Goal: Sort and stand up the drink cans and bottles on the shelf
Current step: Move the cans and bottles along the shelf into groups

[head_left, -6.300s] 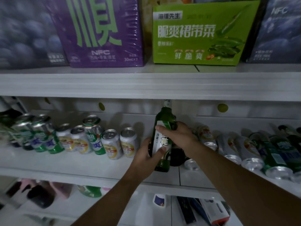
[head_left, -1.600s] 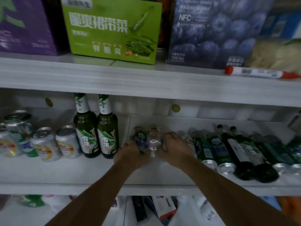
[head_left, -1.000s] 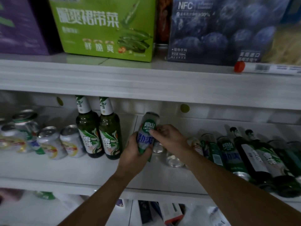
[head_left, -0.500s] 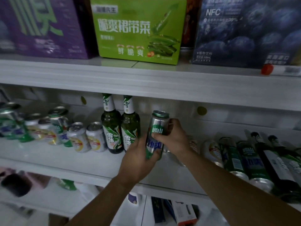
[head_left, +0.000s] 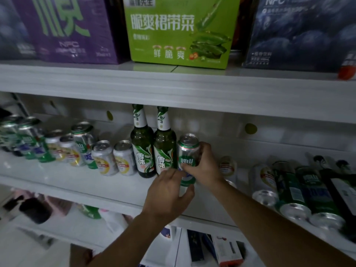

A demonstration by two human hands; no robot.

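A tall green and silver can (head_left: 187, 155) stands upright on the white shelf (head_left: 77, 184), just right of two upright green bottles (head_left: 153, 149). My right hand (head_left: 204, 166) grips the can from its right side. My left hand (head_left: 169, 195) holds the can's lower part from the front, hiding its base. Several upright cans (head_left: 104, 158) stand in a row to the left of the bottles. To the right, several cans (head_left: 264, 182) and dark bottles (head_left: 339, 187) lie on their sides.
The shelf above (head_left: 173, 87) hangs low over the bottle tops and carries a green box (head_left: 179, 29), a purple box (head_left: 65, 29) and a dark blue box (head_left: 300, 31). A lower shelf holds assorted packages (head_left: 227, 249).
The can moved left and down, from in front of the shelf back to a spot beside the two bottles. My left hand slid down to its lower part.
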